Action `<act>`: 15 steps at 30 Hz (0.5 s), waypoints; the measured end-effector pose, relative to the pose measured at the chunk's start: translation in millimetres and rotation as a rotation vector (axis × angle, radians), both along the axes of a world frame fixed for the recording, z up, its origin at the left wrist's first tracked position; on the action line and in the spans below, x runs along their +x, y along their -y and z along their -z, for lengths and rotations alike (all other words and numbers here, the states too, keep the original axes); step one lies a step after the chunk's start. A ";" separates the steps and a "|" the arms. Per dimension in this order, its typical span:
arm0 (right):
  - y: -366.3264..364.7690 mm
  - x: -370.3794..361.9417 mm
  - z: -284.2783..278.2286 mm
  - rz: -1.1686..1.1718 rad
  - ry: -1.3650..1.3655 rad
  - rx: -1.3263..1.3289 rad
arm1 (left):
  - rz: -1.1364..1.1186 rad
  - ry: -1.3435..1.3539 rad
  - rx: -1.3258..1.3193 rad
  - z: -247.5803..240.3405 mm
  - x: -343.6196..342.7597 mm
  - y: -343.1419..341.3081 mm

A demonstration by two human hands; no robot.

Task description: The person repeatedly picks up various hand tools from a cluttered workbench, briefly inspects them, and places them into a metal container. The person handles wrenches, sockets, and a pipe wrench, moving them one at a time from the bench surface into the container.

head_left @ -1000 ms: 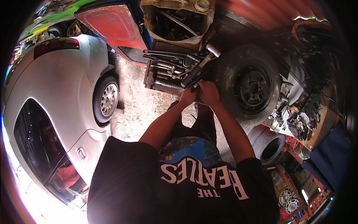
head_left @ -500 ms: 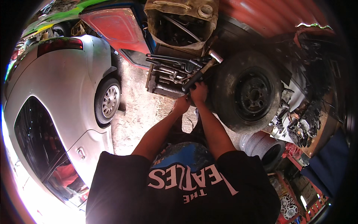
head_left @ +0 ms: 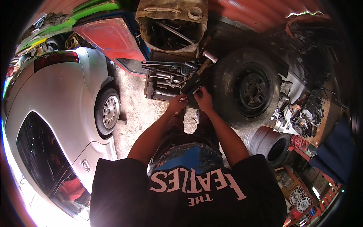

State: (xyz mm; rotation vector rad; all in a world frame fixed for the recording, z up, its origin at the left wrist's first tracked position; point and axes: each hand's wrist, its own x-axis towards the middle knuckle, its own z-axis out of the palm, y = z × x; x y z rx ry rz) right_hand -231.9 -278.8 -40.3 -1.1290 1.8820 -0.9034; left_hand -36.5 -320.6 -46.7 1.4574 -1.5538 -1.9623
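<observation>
Apparently, both hands are curled in front of the body with a small gap between them. The left hand point(head_left: 175, 104) has its fingers bent, perhaps pinching something small, and the right hand point(head_left: 204, 99) bends its fingers down beside it; I cannot tell what, if anything, either grips. The hammer point(head_left: 199, 73) lies just beyond them, slanting away to the right, its dark handle end nearest the fingers. I cannot tell whether the right fingers touch it. It seems laid across the tools, likely so the handle faces the person. Beyond the left hand, the wrench point(head_left: 166, 63) and bars point(head_left: 165, 83) lie roughly side by side in the tray point(head_left: 146, 86), probably so each can be picked out.

The tray's near edge is just past the left fingers. Right of the right hand, the wheel point(head_left: 226, 85) stands close, limiting sideways room there. The wider gap is left of the left hand, over pale floor point(head_left: 132, 102), toward the car point(head_left: 72, 98).
</observation>
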 end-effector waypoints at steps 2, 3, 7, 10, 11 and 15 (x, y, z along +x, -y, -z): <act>-6.0 -0.6 -2.9 -0.008 0.009 -0.106 | 0.030 0.030 -0.005 -2.5 4.4 12.0; -7.5 0.3 -6.4 -0.025 0.007 -0.079 | 0.008 0.002 -0.064 2.2 7.6 15.6; -9.8 1.9 -17.6 -0.078 0.015 0.025 | -0.113 -0.132 -0.051 4.5 6.2 28.9; -10.3 4.0 -13.4 -0.086 0.015 -0.024 | -0.209 -0.206 0.073 -3.3 -2.6 36.1; -8.1 6.5 -14.4 -0.088 0.015 -0.061 | -0.242 -0.220 0.101 -3.9 -4.4 37.6; -2.9 10.5 -19.8 -0.119 0.032 -0.055 | -0.251 -0.176 0.057 -2.0 -10.8 40.8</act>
